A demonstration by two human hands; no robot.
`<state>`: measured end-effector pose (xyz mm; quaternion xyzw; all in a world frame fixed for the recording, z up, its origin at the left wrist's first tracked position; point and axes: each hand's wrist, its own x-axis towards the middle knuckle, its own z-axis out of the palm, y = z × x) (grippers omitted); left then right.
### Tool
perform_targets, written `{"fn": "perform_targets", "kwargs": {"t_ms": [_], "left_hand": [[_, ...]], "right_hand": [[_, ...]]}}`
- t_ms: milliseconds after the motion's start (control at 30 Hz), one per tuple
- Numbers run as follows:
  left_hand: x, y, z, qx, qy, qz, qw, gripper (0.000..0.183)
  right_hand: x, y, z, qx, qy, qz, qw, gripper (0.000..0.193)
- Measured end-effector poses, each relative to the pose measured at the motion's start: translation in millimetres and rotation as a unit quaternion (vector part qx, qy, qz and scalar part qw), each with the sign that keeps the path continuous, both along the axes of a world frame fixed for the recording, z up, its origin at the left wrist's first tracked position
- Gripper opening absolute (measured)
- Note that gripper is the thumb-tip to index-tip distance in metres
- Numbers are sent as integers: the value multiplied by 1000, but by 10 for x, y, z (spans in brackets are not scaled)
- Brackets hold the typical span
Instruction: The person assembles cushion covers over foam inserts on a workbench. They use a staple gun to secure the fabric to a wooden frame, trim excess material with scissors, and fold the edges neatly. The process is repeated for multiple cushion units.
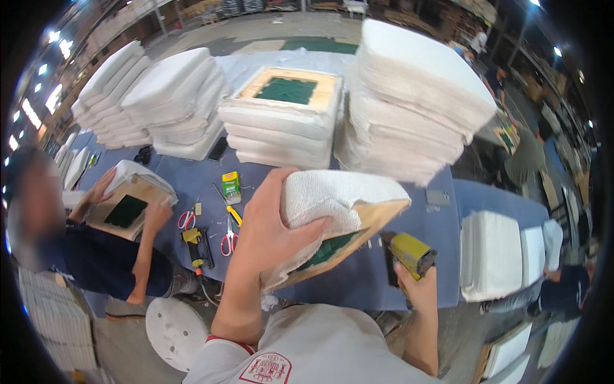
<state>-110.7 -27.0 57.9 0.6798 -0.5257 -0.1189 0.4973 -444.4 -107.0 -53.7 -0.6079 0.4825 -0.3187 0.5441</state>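
My left hand [272, 221] is closed round the edge of a seat cushion [329, 192], its thumb pressing a folded flap of white fabric over the wooden board. The cushion is tilted up off the table, and the board's underside shows a dark green opening [329, 251]. To its right, my right hand [419, 288] grips a yellow and black staple gun [411, 248]. The gun is apart from the cushion, close to the board's right edge. My right fingers are partly hidden behind the gun.
Stacks of white cushions [409, 102] line the far side of the blue table [441, 249]. On my left lie a second staple gun [193, 246], scissors [228, 243] and a small green-yellow box [231, 187]. A co-worker [121, 262] handles another cushion there. A round white stool [174, 333] stands below.
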Motion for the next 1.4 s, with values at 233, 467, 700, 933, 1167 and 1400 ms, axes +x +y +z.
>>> {"fn": "perform_targets", "kwargs": {"t_ms": [233, 467, 700, 933, 1167, 1400], "left_hand": [[334, 500, -205, -84, 70, -38, 993, 72], [468, 628, -322, -119, 94, -70, 986, 77], [328, 381, -170, -89, 46, -69, 993, 71], [-30, -47, 84, -51, 23, -150, 987, 72], [-120, -119, 62, -82, -9, -168, 982, 75], [140, 73, -350, -68, 66, -172, 981, 56]], "right_hand": [[-1188, -291, -2067, -100, 332, -96, 933, 66], [-1515, -459, -3003, -68, 422, -182, 886, 65], [-60, -1378, -971, -245, -12, -197, 949, 43], [956, -641, 926, -452, -169, 176, 858, 72], [1157, -348, 827, -511, 35, 197, 836, 93], [1018, -181, 835, -524, 45, 150, 837, 67]]}}
